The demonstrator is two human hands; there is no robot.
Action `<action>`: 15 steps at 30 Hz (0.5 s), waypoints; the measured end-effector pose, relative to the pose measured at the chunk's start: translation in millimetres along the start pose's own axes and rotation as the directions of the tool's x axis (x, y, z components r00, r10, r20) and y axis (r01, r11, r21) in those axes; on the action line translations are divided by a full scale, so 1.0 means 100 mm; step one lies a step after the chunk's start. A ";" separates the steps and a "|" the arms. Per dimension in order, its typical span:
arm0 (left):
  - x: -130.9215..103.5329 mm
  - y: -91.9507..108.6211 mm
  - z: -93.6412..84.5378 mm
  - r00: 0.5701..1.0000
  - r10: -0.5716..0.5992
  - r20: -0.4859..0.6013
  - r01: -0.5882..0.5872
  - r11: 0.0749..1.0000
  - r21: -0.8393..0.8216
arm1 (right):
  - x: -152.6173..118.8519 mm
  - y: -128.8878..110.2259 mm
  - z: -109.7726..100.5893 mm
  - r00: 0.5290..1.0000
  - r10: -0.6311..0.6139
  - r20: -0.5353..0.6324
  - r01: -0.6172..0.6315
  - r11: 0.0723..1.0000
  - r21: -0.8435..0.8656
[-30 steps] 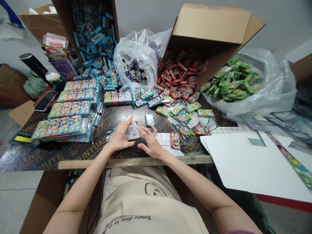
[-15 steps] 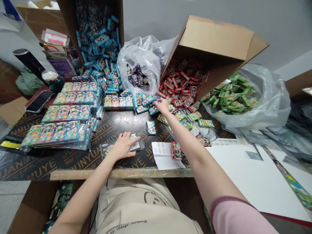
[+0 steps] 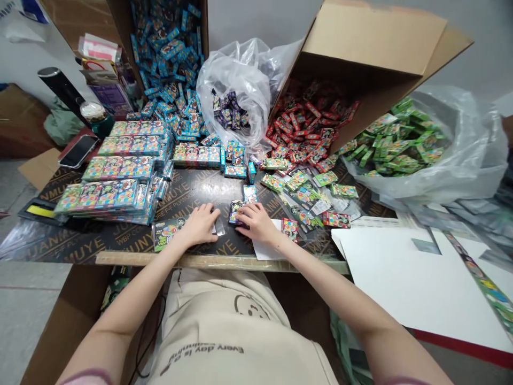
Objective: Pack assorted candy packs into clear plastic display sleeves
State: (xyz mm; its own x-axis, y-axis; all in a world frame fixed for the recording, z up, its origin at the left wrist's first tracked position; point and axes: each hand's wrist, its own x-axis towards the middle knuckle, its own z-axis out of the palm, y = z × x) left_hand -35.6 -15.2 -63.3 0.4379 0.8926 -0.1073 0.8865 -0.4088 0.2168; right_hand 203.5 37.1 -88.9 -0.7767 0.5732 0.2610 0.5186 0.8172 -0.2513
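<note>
My left hand [image 3: 201, 223] rests on a clear printed bag [image 3: 166, 233] near the table's front edge, its fingers spread. To its right, my right hand [image 3: 256, 223] has its fingers round the side of a small dark purple packet [image 3: 235, 212] lying on the black table. A blue packet [image 3: 249, 193] lies just beyond that hand. Right of the hand, a red packet [image 3: 289, 229] sits by a white paper [image 3: 262, 250], partly covered by my forearm.
Stacks of packed sets [image 3: 104, 195] stand at the left. Behind are a box of blue packets [image 3: 168, 51], a plastic bag [image 3: 206, 85] of purple packets, a box of red packets [image 3: 372, 32] and a bag of green packets [image 3: 476, 139]. White sheets [image 3: 385, 272] lie at right.
My right hand has come back from the pile by the plastic bag to the table's front, now with a purple packet at its fingers. The camera view has shifted slightly.
</note>
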 end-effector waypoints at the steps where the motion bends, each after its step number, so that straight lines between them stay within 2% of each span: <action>1: -0.06 -0.03 0.00 1.000 -0.009 -0.009 0.009 1.000 -0.018 | -0.06 -0.03 0.02 1.000 0.009 0.023 -0.009 1.000 0.010; 4: -0.25 -0.13 0.02 0.997 -0.068 -0.029 0.067 0.997 -0.032 | -0.09 0.00 0.02 0.992 0.116 0.042 -0.116 0.993 0.010; 7: -0.40 -0.17 0.03 0.988 -0.152 -0.015 0.153 0.988 0.008 | -0.01 0.06 0.03 0.980 0.186 0.074 -0.186 0.983 -0.010; 12: -0.48 -0.18 0.08 0.986 -0.164 -0.039 0.165 0.986 0.015 | 0.24 -0.01 0.07 0.968 0.176 0.179 -0.179 0.984 -0.003; 15: -0.47 -0.18 0.08 0.983 -0.160 -0.092 0.160 0.987 -0.016 | 0.36 -0.11 -0.01 0.965 0.151 0.213 -0.162 0.986 0.033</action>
State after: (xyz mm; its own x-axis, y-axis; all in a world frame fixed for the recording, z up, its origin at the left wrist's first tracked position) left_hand -71.3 -51.5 -70.4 0.2742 0.9603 -0.0506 0.9425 -0.2580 0.2124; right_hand 170.1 48.3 -76.0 -0.7474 0.6642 0.0149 0.6255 0.7110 -0.3212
